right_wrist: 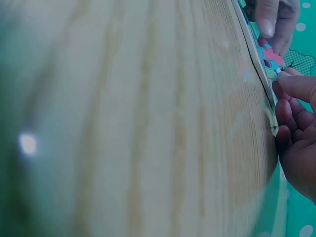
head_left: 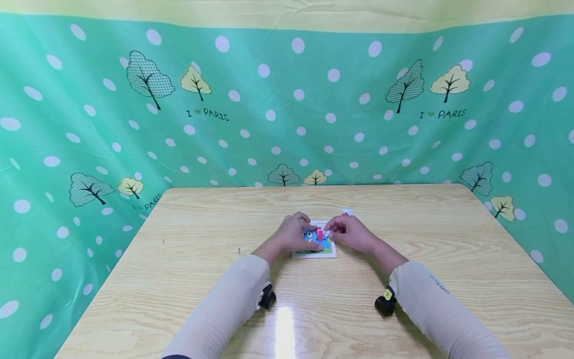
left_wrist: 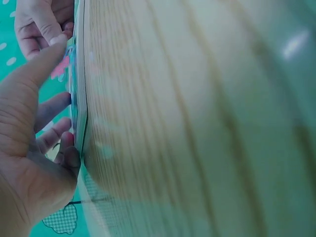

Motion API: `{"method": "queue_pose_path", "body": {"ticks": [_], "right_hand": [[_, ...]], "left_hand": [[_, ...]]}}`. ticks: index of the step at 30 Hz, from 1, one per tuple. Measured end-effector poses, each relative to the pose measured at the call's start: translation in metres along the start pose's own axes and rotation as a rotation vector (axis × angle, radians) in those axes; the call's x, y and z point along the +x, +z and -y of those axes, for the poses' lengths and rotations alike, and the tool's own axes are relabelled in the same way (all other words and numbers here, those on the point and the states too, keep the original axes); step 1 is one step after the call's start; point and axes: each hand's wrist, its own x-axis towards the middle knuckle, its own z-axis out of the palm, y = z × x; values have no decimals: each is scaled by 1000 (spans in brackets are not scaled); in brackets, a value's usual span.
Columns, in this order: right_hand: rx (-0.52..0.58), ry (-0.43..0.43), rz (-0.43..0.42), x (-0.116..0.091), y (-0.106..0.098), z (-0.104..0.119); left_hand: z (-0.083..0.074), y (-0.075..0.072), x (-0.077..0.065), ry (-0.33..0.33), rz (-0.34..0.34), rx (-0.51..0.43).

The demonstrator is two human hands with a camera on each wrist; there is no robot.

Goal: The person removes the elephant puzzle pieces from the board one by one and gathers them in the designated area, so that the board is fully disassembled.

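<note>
A small jigsaw puzzle in a white-edged tray (head_left: pixel 314 256) lies flat on the table, with a blue cartoon figure and green ground. My left hand (head_left: pixel 296 233) rests over its left side, thumb and fingers spread apart across the picture. From the right, my right hand (head_left: pixel 354 234) pinches a puzzle piece (right_wrist: pixel 272 57) between thumb and fingertips. That piece is pink with blue edges and sits tilted up from the board in the right wrist view. In the left wrist view, the left thumb (left_wrist: pixel 47 61) reaches toward the right fingertips.
Another puzzle piece (head_left: pixel 347 212), white and red, lies just beyond the right hand, partly hidden by it. The wooden table (head_left: pixel 202 239) extends around the puzzle. Behind it hangs a green dotted cloth (head_left: pixel 287 124) with printed trees.
</note>
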Motion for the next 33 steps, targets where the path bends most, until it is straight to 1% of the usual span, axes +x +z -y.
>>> {"method": "queue_pose_path", "body": {"ticks": [6,10,14,17,19,23,26,30,33], "right_hand": [[0,-7,-5,-1,0,0],[4,7,-31,-1,-1,-2],[27,12,-52,-3,-3,-4],[54,8,-48,-5,-5,-5],[93,21,-48,-7,-7,-5],[231,46,-34,-11,-11,-6],[324,84,-22,-14,-14,-7],[356,126,-23,-19,-17,-7],[361,129,-27,-21,-19,-6]], "left_hand": [[-1,1,1,0,-6,-1],[-2,1,1,-5,-8,-6],[-2,1,1,-10,-10,-8],[-2,1,1,-10,-14,-5],[-2,1,1,-9,-16,-3],[-3,1,1,-7,-19,2],[-3,1,1,-8,-16,2],[-2,2,1,-16,-15,-10],[-2,2,0,-21,-14,-18]]}}
